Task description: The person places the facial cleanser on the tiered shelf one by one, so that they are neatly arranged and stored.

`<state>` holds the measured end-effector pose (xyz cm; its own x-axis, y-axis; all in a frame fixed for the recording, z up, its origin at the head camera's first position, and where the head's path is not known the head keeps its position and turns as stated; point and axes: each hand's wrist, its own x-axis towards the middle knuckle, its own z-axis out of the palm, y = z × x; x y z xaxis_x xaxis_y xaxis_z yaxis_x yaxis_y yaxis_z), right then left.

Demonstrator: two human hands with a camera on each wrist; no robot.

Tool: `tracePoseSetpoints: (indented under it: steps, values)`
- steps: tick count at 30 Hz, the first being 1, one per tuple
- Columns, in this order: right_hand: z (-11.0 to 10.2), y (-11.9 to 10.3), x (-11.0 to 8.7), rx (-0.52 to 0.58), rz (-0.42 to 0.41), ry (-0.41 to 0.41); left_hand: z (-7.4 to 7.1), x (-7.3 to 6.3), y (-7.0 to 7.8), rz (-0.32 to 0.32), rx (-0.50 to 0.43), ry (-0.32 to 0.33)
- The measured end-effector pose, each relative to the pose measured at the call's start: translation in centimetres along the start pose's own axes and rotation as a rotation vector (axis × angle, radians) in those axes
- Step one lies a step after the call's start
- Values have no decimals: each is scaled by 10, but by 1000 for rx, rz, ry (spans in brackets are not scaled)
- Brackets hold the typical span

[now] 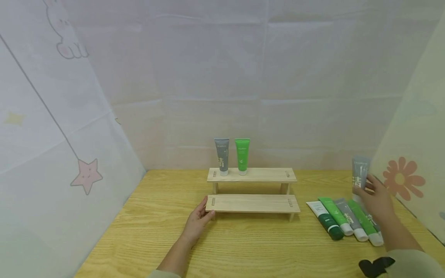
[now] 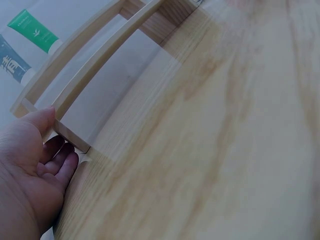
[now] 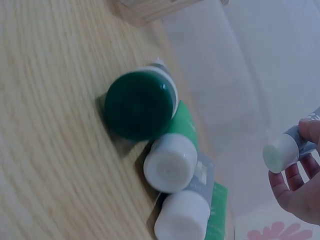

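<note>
On the table, the two-tier stand sits before the backdrop cloth. Two squeeze tubes stand side by side on its upper shelf, left of centre. My left hand grips the lower shelf's left end. Right of the stand, my right hand holds a third tube near a lying row of tubes.

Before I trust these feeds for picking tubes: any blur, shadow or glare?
Head view: the gray tube in the right hand slightly blurred, with a pale glare streak; left wrist: dim, tabletop grain soft, left hand partly in shadow; right wrist: bluish cast, dark shadow beside the dark green cap.
</note>
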<state>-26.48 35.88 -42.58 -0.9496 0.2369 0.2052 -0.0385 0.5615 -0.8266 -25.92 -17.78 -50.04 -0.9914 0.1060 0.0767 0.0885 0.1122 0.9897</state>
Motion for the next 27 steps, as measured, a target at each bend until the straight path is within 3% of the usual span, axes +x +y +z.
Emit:
tracePoseSetpoints:
  steps: [4, 13, 21, 27]
  values:
    - [8, -10, 1, 9, -53, 6, 0, -1, 0, 2, 1, -1]
    - [25, -40, 2, 55, -1, -45, 0, 0, 0, -2, 6, -2]
    - [40, -61, 6, 38, -66, -66, 0, -1, 0, 3, -3, -8]
    - [52, -78, 10, 99, -66, -107, 0, -1, 1, 7, 5, -1]
